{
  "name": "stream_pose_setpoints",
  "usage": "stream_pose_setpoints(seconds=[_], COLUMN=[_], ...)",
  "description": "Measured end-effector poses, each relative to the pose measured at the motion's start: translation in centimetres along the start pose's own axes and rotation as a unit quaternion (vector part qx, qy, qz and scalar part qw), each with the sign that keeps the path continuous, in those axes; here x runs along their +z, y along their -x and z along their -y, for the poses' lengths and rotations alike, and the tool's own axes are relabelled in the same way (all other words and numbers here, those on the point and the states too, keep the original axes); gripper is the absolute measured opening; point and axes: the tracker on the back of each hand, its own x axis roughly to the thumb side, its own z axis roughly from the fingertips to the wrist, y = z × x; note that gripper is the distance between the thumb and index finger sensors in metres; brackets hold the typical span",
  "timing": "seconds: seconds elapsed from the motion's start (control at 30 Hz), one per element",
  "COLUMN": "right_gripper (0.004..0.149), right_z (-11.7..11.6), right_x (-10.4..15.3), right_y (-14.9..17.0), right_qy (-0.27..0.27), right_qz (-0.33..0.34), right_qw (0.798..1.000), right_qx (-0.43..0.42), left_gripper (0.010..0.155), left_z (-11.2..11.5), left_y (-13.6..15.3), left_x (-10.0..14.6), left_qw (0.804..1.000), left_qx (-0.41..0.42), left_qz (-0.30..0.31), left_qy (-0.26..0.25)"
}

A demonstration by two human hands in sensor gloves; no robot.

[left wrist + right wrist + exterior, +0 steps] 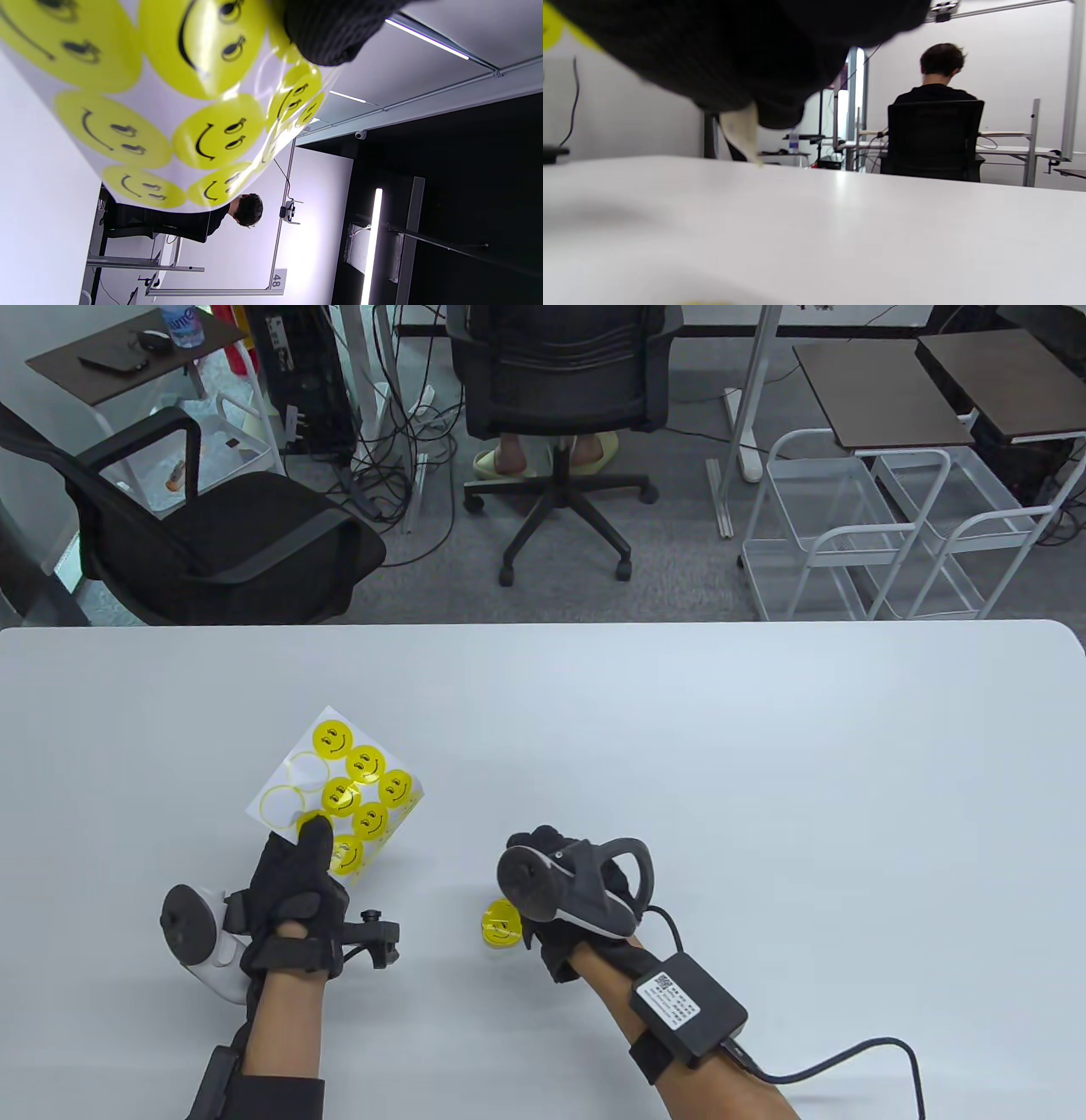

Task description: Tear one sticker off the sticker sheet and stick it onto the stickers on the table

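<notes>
White table [679, 729], office chairs [551, 381] behind it

The glossy, light-catching paper sheet of yellow smiley stickers [178, 106] contrasts with the matt black knitted cloth glove [293, 891] and smooth white counter [679, 729].

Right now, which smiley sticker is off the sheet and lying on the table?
The yellow smiley sticker lying on the white table beside the right hand. All the others sit in rows on the sticker sheet that the left hand holds.
</notes>
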Motion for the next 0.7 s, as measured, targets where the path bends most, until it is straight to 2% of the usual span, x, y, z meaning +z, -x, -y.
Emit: stream_pose_setpoints(seconds=[0.17,0.3,0.53,0.7], right_gripper=[0.038,0.038,0.039,0.046], right_z=[-3.1,-4.8,-5.7,-5.2], right_x=[0.2,0.7,0.9,0.8], right_y=[-2.5,-2.7,-2.8,-2.3], right_qy=[-0.042,-0.064,-0.108,-0.181], right_qz=[0.061,0.066,0.067,0.069], right_qw=[0.993,0.992,0.99,0.981], right_qx=[0.09,0.089,0.057,0.008], left_gripper=[0.051,0.051,0.051,0.051], left_z=[-0.4,-0.7,-0.6,-0.6], left_y=[-0.4,-0.2,0.0,0.0], left_x=[-0.1,-0.2,-0.2,-0.2], left_qw=[1.0,1.0,1.0,1.0], left_qx=[0.002,0.005,-0.005,-0.006], left_qz=[0.008,0.002,0.0,-0.001], left_qy=[-0.007,-0.014,-0.007,-0.007])
